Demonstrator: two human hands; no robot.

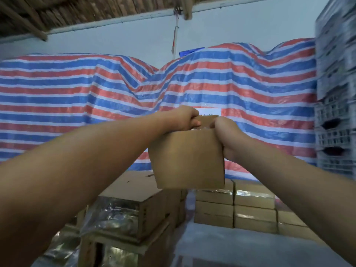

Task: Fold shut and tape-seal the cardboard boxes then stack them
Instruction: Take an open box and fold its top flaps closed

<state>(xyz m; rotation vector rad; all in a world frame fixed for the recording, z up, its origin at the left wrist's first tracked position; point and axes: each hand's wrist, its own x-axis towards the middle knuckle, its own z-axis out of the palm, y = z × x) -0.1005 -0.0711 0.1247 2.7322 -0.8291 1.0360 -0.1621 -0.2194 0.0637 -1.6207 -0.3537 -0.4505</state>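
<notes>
Single head-worn wide-angle view, facing 12 o'clock and slightly upward, close behind raised forearms, striped tarpaulin [240, 89] wall beyond, stacked cartons [235, 205] toward 6 o'clock.

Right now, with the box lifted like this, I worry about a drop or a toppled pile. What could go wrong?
1. The left hand and right hand grip only the box's top edge, so it may slip or the cardboard may tear.
2. The raised box hides part of the stacked boxes below, so it could land off-centre.
3. The taller stack to the left looks uneven and might shift if bumped.
</notes>
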